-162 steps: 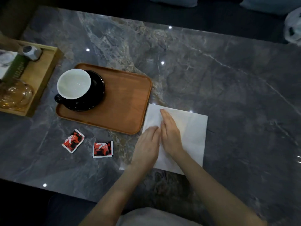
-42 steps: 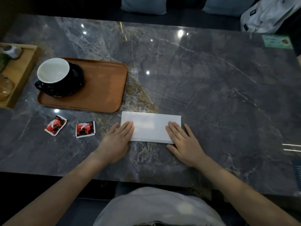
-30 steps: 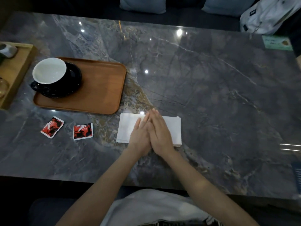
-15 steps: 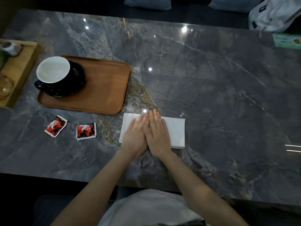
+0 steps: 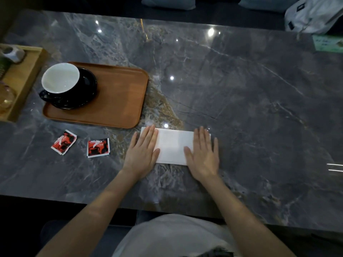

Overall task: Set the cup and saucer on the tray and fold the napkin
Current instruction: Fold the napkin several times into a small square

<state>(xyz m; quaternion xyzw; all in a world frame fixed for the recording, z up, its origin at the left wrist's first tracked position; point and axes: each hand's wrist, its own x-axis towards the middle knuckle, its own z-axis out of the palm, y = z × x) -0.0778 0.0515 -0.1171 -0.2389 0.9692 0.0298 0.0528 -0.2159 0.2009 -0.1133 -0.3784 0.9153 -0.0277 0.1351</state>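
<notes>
A white napkin (image 5: 171, 146), folded into a long rectangle, lies flat on the grey marble table near its front edge. My left hand (image 5: 143, 151) presses flat on the napkin's left end, and my right hand (image 5: 203, 153) presses flat on its right end, fingers spread. A black cup with a white inside (image 5: 60, 80) stands on a black saucer (image 5: 87, 89) at the left end of the brown wooden tray (image 5: 118, 101), which sits left of and behind the napkin.
Two red sachets (image 5: 64, 142) (image 5: 98, 147) lie on the table left of my left hand. A light wooden box (image 5: 22, 78) with a glass jar stands at the far left edge. A white bag (image 5: 311, 13) sits beyond the table's back right.
My hands were together on the napkin's middle; they have slid apart to its two ends, smoothing it flat. The cup, saucer and tray have not moved.
</notes>
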